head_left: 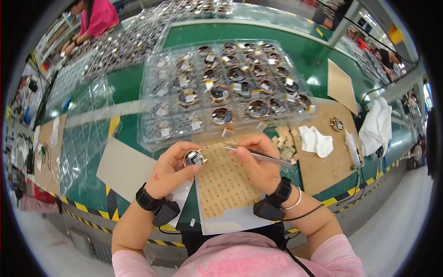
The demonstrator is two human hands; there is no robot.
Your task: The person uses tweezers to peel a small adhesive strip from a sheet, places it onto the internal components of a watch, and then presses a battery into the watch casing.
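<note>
Left hand (170,170) grips a small round coil part (194,158); right hand (258,161) pinches metal tweezers (256,154) pointing toward it, above a sheet of small stickers (224,184). Beyond, a clear tray (152,138) of similar parts sits on the green tabletop (295,51).

- Sticker sheet (224,182) lies on bench (318,51), directly before the person.
- Left hand (168,171) holds round part (194,158) at sheet's left edge.
- Right hand (259,164) holds tweezers (258,154) over sheet.
- Compartment tray (226,87) of round parts sits behind the hands.
- Cloth (317,141) lies right of tray.
</note>
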